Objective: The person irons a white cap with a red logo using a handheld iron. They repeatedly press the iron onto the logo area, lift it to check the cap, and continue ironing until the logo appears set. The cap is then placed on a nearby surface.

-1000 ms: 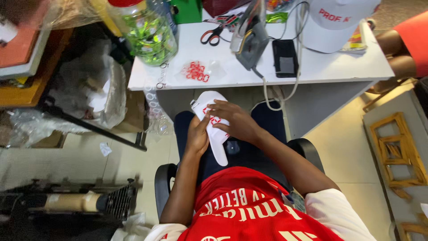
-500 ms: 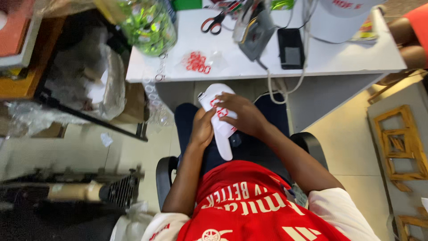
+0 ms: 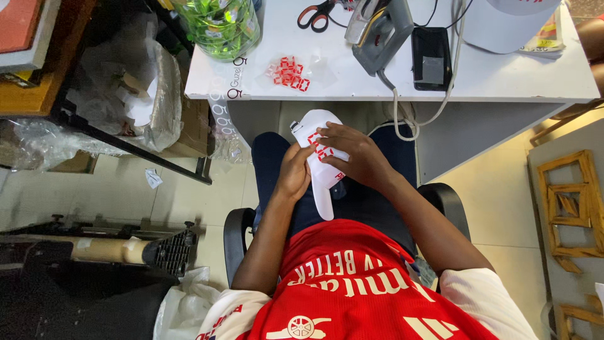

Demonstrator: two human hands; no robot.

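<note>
A white cap with red cut-out figures stuck on its side lies on my lap, its brim pointing towards me. My left hand grips the cap from the left side. My right hand rests over the cap's right side, fingertips pressing on the red figures. I sit on a black office chair in front of a white table.
On the table lie loose red cut-out figures, a jar of green items, scissors, a grey heat iron with a cord, a black device and another white cap. Plastic-wrapped clutter stands left; wooden frames lie right.
The view has shifted slightly, so the table sits higher in frame. Both hands stay on the cap, the right fingers still working over the red figures.
</note>
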